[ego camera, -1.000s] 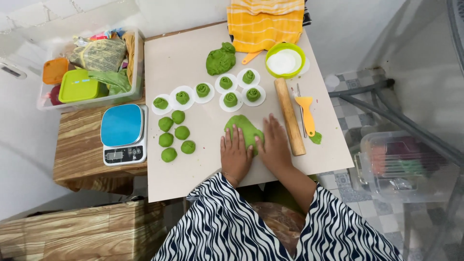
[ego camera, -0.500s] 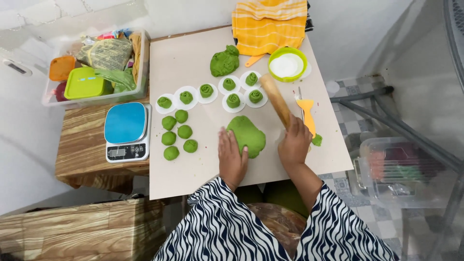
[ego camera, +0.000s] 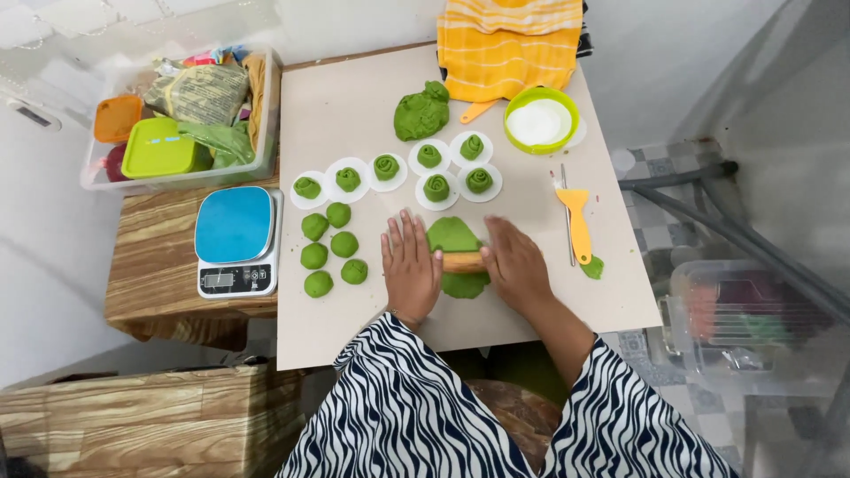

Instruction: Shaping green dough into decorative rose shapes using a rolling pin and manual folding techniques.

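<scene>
Beside five dough balls, two hands

We see a blue scale on a wooden stand, a clear bin, a green bowl, an orange scraper and a striped towel.

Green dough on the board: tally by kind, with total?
Plain round green dough balls: 5
Shaped green dough rolls on white paper rounds: 7
Big lump of green dough: 1
Flattened green dough sheet under the wooden rolling pin: 1
Small green scrap by the orange scraper: 1
Total: 15
</scene>
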